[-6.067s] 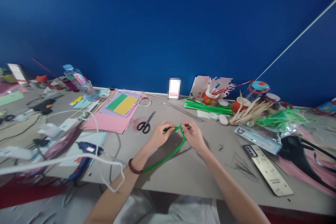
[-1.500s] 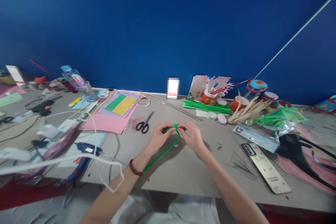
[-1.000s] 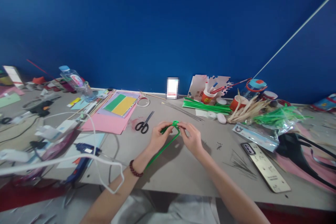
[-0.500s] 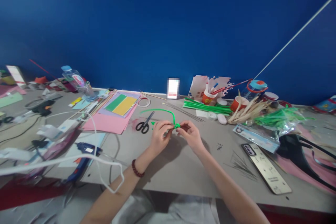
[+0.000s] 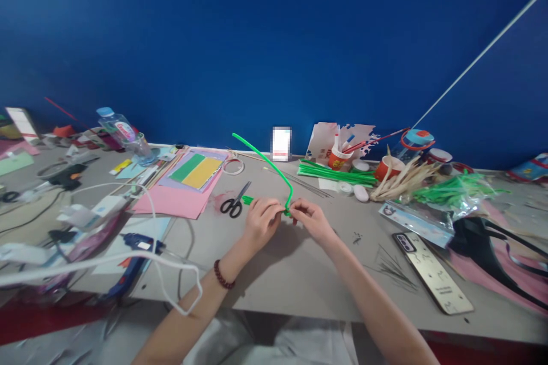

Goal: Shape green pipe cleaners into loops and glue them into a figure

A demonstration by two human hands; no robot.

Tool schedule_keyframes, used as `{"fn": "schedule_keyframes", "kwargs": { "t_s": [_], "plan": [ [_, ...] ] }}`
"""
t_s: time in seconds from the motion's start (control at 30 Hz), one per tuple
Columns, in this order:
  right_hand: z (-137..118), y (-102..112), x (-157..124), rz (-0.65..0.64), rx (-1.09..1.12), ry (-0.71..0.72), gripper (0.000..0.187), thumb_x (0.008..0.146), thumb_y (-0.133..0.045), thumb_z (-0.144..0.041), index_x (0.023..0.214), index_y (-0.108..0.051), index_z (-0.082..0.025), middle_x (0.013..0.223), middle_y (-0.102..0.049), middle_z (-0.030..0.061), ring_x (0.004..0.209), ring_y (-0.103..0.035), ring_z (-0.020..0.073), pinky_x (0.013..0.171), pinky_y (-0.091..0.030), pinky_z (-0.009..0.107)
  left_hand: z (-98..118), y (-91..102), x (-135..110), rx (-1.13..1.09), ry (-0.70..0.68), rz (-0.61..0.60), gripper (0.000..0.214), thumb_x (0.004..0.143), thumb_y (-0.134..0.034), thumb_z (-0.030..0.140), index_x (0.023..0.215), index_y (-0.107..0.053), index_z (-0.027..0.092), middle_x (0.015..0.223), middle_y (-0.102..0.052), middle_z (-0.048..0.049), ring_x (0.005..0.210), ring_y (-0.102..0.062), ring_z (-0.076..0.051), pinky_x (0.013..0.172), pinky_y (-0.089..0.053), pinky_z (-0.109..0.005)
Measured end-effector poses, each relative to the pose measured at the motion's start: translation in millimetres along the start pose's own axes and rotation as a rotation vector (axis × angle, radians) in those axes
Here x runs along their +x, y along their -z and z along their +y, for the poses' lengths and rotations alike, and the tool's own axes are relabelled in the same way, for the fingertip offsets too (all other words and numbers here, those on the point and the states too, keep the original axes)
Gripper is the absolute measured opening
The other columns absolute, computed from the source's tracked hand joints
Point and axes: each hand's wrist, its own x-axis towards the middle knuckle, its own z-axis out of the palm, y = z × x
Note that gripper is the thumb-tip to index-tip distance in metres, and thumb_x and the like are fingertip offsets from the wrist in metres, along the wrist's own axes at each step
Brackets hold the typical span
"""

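Note:
Both hands meet over the middle of the grey table [image 5: 299, 279]. My left hand [image 5: 259, 222] and my right hand [image 5: 312, 221] pinch a bent green pipe cleaner [image 5: 268, 162] between them, fingers closed on it. One long end of the pipe cleaner arcs up and to the left above the hands. A short green stub pokes out to the left of my left hand, close to the black scissors [image 5: 234, 202]. A dark bead bracelet [image 5: 222, 275] circles my left wrist.
A bundle of green pipe cleaners [image 5: 338, 174], cups of pens [image 5: 341, 157] and wooden sticks [image 5: 405, 178] lie behind. Pink and coloured paper [image 5: 188, 188], a blue glue gun [image 5: 137, 254], white cable [image 5: 162, 251] and a water bottle [image 5: 124, 131] sit left. A phone [image 5: 430, 276] lies right.
The long end of the pipe cleaner, which ran down toward my left wrist, has swung up and over to stand above the hands. Both hands stayed pinched on it.

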Motion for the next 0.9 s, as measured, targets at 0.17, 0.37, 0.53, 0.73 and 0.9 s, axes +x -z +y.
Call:
{"fn": "schedule_keyframes", "kwargs": {
  "t_s": [0.17, 0.37, 0.53, 0.73, 0.9],
  "plan": [
    [9.3, 1.0, -0.1, 0.092, -0.231, 0.159, 0.014, 0.078, -0.056, -0.031, 0.072, -0.058, -0.018, 0.075, -0.054, 0.0016, 0.067, -0.053, 0.0142, 0.060, -0.045, 0.026, 6.0, 1.9, 8.9, -0.206, 0.160, -0.138, 0.018, 0.082, -0.052, 0.022, 0.095, -0.064, 0.017, 0.093, -0.066, -0.0090, 0.088, -0.058, -0.022, 0.081, -0.041, -0.033],
    [8.4, 2.9, -0.8, 0.049, -0.410, 0.185, 0.013, 0.080, -0.052, -0.024, 0.071, -0.059, -0.018, 0.074, -0.056, 0.0016, 0.067, -0.054, 0.0135, 0.058, -0.043, 0.024, 2.7, 1.3, 10.8, -0.211, 0.240, -0.209, 0.013, 0.080, -0.057, 0.027, 0.078, -0.066, 0.018, 0.080, -0.068, -0.0069, 0.078, -0.060, -0.022, 0.074, -0.042, -0.033],
    [8.5, 3.2, 1.0, 0.013, -0.436, 0.212, 0.014, 0.080, -0.052, -0.024, 0.071, -0.061, -0.018, 0.072, -0.056, 0.0014, 0.065, -0.054, 0.0131, 0.058, -0.043, 0.024, 3.9, -0.1, 8.2, -0.200, 0.312, -0.192, 0.011, 0.078, -0.059, 0.027, 0.080, -0.067, 0.019, 0.084, -0.069, -0.0062, 0.083, -0.060, -0.021, 0.079, -0.042, -0.033],
    [12.3, -0.7, 2.1, 0.071, -0.336, 0.193, 0.017, 0.081, -0.052, -0.028, 0.070, -0.060, -0.019, 0.072, -0.055, 0.0015, 0.065, -0.054, 0.0135, 0.055, -0.042, 0.023, 2.8, -1.3, 9.4, -0.516, 0.566, -0.208, 0.010, 0.074, -0.059, 0.025, 0.077, -0.064, 0.017, 0.076, -0.066, -0.0030, 0.074, -0.060, -0.017, 0.070, -0.047, -0.027],
    [9.4, -3.7, -1.1, 0.060, -0.384, 0.234, 0.015, 0.081, -0.052, -0.024, 0.070, -0.061, -0.020, 0.074, -0.057, 0.0021, 0.068, -0.055, 0.0146, 0.057, -0.043, 0.025, 2.8, -6.2, 9.1, -0.557, 0.595, -0.151, 0.006, 0.067, -0.060, 0.020, 0.071, -0.058, 0.016, 0.068, -0.060, -0.0008, 0.067, -0.056, -0.014, 0.066, -0.046, -0.025]
  ]
}}
